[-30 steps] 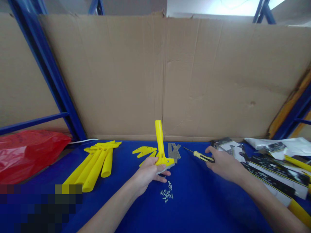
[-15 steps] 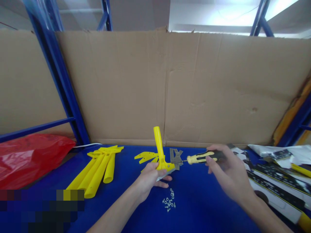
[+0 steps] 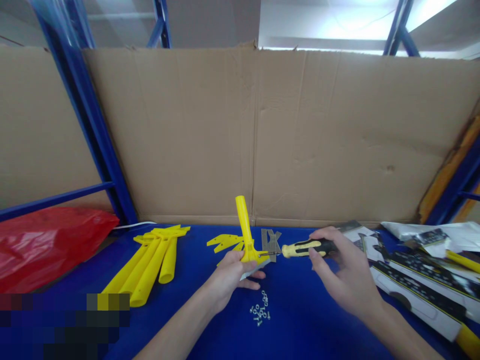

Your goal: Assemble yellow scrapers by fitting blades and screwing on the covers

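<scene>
My left hand [image 3: 233, 275] grips a yellow plastic scraper [image 3: 244, 222] by its head, the hollow handle pointing up and away from me. A metal blade edge shows along the underside of that head. In my right hand [image 3: 345, 270] is a screwdriver [image 3: 305, 248] with a cream and black handle, its shaft pointing left. The screwdriver's tip meets the scraper head near a screw; whether it sits in the screw is too small to tell. Below my left hand, several small screws and nuts [image 3: 260, 311] lie loose on the blue table [image 3: 300, 320].
Several yellow handles [image 3: 150, 265] lie at the left beside a red plastic bag [image 3: 56, 247]. Flat yellow plates [image 3: 225, 241] and thin metal blades [image 3: 270, 240] rest behind the scraper. Packaged pieces [image 3: 420, 290] cover the right side. A cardboard wall [image 3: 255, 135] stands at the back.
My right hand and the screwdriver have shifted left, bringing the shaft further over the scraper head. My left hand holds the scraper almost still.
</scene>
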Action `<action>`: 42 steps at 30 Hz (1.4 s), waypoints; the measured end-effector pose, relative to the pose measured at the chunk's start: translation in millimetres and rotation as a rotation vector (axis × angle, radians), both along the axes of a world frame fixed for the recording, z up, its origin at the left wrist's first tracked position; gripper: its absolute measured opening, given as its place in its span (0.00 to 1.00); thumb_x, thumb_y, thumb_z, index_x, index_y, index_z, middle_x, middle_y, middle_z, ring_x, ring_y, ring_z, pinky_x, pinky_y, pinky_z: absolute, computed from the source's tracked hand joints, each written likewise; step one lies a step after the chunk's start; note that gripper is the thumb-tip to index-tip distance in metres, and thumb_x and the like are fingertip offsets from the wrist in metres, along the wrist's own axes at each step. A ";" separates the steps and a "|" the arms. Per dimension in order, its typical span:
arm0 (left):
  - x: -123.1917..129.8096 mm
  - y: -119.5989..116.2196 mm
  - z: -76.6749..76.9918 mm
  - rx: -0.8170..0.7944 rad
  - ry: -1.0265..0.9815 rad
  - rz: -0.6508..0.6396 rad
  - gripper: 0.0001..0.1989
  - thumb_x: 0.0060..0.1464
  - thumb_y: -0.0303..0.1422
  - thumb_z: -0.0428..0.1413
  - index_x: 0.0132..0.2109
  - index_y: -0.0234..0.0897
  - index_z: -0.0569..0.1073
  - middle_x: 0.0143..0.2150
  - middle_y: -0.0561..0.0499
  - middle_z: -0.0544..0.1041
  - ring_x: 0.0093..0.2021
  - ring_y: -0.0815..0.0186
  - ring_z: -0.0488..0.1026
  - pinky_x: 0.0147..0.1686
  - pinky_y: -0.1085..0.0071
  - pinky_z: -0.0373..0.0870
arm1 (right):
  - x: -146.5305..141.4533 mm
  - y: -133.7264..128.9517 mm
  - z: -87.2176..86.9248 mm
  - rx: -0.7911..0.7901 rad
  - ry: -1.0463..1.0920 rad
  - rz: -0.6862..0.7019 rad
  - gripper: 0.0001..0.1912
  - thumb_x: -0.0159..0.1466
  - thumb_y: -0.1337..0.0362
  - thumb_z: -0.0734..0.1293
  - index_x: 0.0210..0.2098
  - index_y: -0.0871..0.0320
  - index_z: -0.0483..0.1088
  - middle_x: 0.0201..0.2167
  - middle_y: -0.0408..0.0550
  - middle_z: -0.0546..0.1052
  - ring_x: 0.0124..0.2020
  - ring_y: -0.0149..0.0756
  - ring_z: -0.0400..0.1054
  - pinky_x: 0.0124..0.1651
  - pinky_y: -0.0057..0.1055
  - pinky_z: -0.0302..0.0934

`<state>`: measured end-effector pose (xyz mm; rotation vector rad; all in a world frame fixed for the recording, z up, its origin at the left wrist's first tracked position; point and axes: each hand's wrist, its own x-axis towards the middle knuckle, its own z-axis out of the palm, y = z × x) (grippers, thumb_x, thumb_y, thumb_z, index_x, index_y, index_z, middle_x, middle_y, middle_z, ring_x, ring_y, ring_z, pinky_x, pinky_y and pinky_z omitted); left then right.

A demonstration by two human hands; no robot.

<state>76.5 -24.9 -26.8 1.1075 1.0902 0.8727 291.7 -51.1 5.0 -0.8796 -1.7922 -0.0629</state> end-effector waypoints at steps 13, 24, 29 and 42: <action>0.2 1.3 -0.3 -0.039 -0.005 0.072 0.13 0.49 0.28 0.56 0.44 0.29 0.73 0.45 0.41 0.77 0.35 0.66 0.76 0.26 0.75 0.73 | -2.5 -2.2 -3.0 0.134 -0.140 0.044 0.08 0.61 0.72 0.61 0.40 0.58 0.63 0.34 0.49 0.69 0.33 0.34 0.69 0.31 0.28 0.66; -2.0 1.5 -1.7 -0.009 0.025 0.088 0.13 0.48 0.27 0.56 0.43 0.29 0.74 0.43 0.42 0.77 0.33 0.67 0.74 0.27 0.75 0.72 | -4.7 -3.6 -3.4 0.124 -0.245 -0.023 0.04 0.62 0.67 0.62 0.38 0.58 0.65 0.28 0.46 0.73 0.26 0.32 0.70 0.27 0.26 0.64; -2.0 0.9 -1.4 0.010 0.045 0.096 0.14 0.47 0.27 0.56 0.44 0.29 0.74 0.45 0.41 0.76 0.33 0.67 0.74 0.27 0.74 0.72 | -1.4 0.2 -5.0 0.010 -0.224 -0.137 0.06 0.63 0.62 0.62 0.36 0.58 0.66 0.24 0.43 0.73 0.17 0.29 0.66 0.21 0.26 0.60; 1.1 2.6 -3.5 0.000 0.079 0.102 0.17 0.46 0.29 0.58 0.45 0.30 0.73 0.47 0.40 0.76 0.35 0.65 0.74 0.27 0.73 0.71 | -2.4 -1.4 -3.2 -0.045 -0.230 -0.141 0.11 0.63 0.62 0.61 0.44 0.58 0.64 0.26 0.45 0.73 0.18 0.31 0.67 0.22 0.27 0.63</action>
